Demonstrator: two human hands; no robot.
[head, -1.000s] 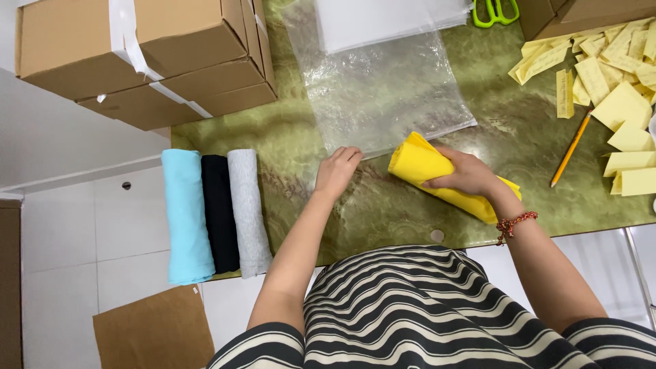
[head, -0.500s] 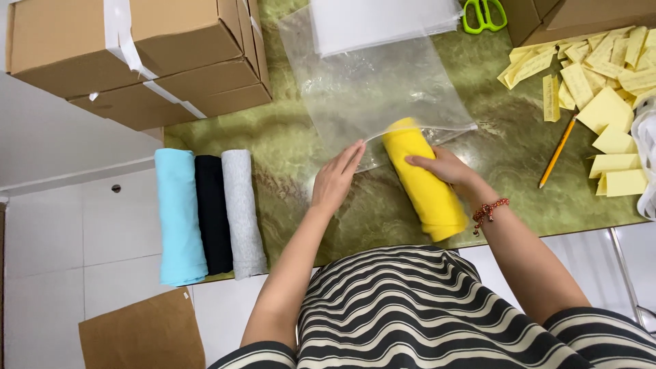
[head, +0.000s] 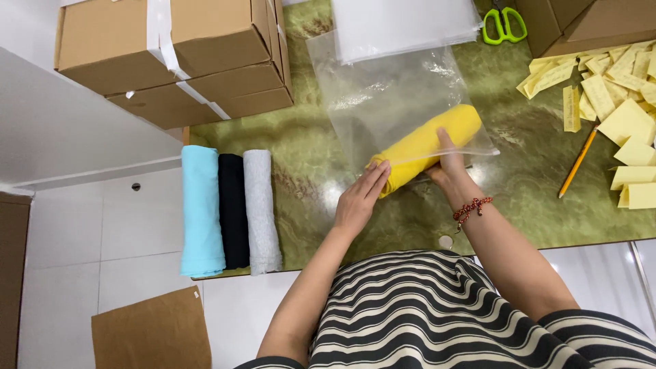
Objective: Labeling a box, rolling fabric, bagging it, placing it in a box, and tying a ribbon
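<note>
Nearest to me I see the striped top, and from it both forearms reach out over the green marbled table [head: 314,157]. My left hand [head: 359,201] lies flat and released, fingers straight, its fingertips touching the near end of the yellow cloth roll [head: 424,147]. My right hand [head: 447,167], with a red bead bracelet [head: 470,207] at the wrist, is grasping the same roll from its right side, thumb laid up along the cloth. The roll lies tilted, its near end by my left fingertips and its far end up and to the right, and most of it sits inside the mouth of a clear plastic bag [head: 389,96] that spreads away beyond both hands.

Well to the left of my left hand three more rolls lie side by side, touching: light blue roll [head: 201,208], black roll [head: 232,208], grey roll [head: 262,212]. To the right of my right hand a yellow pencil [head: 577,162] lies slanted, next to a scatter of yellow paper slips [head: 615,89].

Farther out, beyond the left hand, stand taped cardboard boxes [head: 178,55]; beyond the bag lies a stack of white sheets [head: 403,24], with green-handled scissors [head: 504,24] just to its right
</note>
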